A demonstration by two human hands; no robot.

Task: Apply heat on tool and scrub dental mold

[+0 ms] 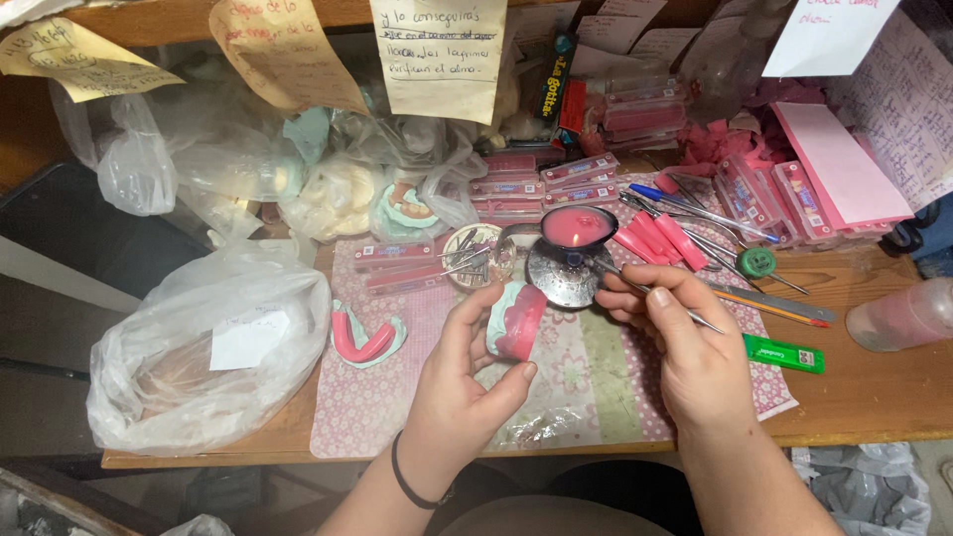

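Note:
My left hand (465, 382) holds a pale green dental cast topped with pink wax (516, 320) above the patterned mat (596, 387). Pinched like a pen in my right hand (685, 342) is a thin metal wax tool (620, 278). Its tip reaches toward a ladle of melted pink wax (578, 226), which sits over a round metal burner (564, 273). A second green cast with pink wax (363, 337) lies on the mat to the left.
A clear plastic bag (208, 347) lies at the left. A small dish of metal tools (476, 256), pink wax strips (660, 238), a green lighter (784, 353), pens and pink boxes (794, 199) crowd the wooden bench. A pinkish bottle (903, 316) lies at the right edge.

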